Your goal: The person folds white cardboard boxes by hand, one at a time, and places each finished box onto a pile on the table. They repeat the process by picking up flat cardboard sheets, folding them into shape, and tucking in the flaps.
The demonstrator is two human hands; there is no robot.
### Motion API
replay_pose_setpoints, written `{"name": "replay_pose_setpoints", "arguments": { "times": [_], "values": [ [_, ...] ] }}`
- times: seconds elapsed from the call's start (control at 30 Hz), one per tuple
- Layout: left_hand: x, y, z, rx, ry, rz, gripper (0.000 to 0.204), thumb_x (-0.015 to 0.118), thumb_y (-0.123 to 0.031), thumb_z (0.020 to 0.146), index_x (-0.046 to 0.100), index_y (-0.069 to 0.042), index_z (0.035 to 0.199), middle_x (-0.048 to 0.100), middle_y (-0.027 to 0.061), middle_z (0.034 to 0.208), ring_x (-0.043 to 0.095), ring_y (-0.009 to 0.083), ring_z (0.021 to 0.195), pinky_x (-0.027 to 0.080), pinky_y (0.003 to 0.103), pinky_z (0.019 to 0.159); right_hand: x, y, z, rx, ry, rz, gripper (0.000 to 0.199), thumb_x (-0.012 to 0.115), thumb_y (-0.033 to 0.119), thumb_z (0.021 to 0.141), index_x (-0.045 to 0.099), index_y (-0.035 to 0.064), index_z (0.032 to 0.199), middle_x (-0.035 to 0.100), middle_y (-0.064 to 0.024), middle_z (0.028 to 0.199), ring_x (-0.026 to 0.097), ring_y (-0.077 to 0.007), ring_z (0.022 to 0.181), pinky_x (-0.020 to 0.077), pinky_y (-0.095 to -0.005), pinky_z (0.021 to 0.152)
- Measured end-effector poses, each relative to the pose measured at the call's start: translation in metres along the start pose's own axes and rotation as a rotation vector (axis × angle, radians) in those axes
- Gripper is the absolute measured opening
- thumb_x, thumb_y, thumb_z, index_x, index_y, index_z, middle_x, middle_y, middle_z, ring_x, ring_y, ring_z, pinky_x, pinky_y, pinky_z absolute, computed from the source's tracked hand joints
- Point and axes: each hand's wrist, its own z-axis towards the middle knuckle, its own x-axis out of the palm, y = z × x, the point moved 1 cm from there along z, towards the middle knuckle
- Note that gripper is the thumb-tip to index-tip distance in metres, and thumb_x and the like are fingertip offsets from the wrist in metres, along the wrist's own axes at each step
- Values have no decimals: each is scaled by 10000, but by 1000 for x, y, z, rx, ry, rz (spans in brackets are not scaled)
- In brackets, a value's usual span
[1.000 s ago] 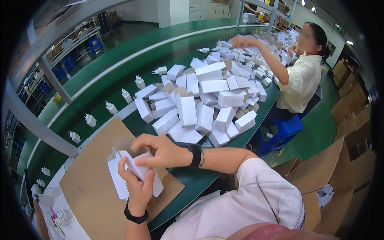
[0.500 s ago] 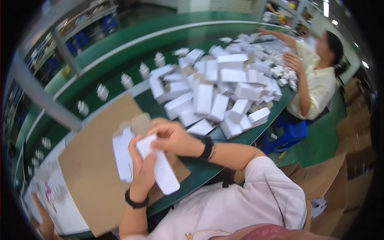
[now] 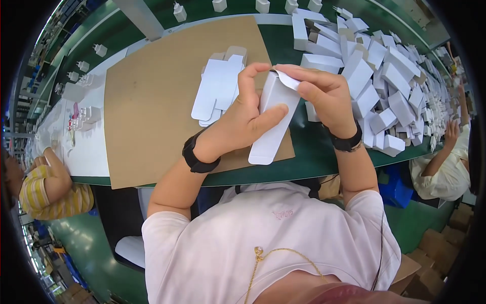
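A slim white folding carton (image 3: 276,121) is held tilted between my two hands over the right edge of the brown cardboard sheet (image 3: 152,101). My left hand (image 3: 248,111) wraps round its side, thumb across the near face. With thumb and fingers, my right hand (image 3: 324,93) pinches the bent flap at the carton's upper end. The lower end has a flap sticking out. Beyond my left hand, several flat white carton blanks (image 3: 215,88) lie stacked on the cardboard sheet.
A big heap of white cartons (image 3: 379,81) covers the table at the right. White chargers (image 3: 179,12) stand along the green conveyor (image 3: 202,7). Co-workers sit at both sides, one in a yellow striped shirt (image 3: 55,192), another in a pale top (image 3: 445,172).
My view has swung right and down, so the heap now sits at the right. The carton has turned more upright and opened out, and my right fingers have moved onto its top flap.
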Motion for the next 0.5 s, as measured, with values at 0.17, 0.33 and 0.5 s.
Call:
{"name": "replay_pose_setpoints", "arguments": {
  "times": [0.17,0.33,0.5],
  "values": [
    [4,1,-4,96,5,76,678,562,-185,856,74,-30,1301,576,161,874,600,187,761,475,284,657,-1,10,-3,160,-38,-129,245,588,114,840,653,-5,1044,660,-93,956,588,-107,802,462,-222,711],
    [2,-3,0,-35,30,65,690,542,-156,871,28,-61,1321,588,152,954,588,161,802,467,276,697,-13,-2,0,141,79,-141,245,578,124,852,651,-1,1051,653,-122,1022,599,-123,823,467,-233,729],
    [4,-2,0,-20,4,18,684,590,-208,846,113,-14,1297,546,201,976,604,200,771,475,275,673,-11,-3,-3,-77,150,-42,227,591,124,846,658,-13,1014,611,-162,1127,600,-143,897,456,-240,775]
  ]
}}
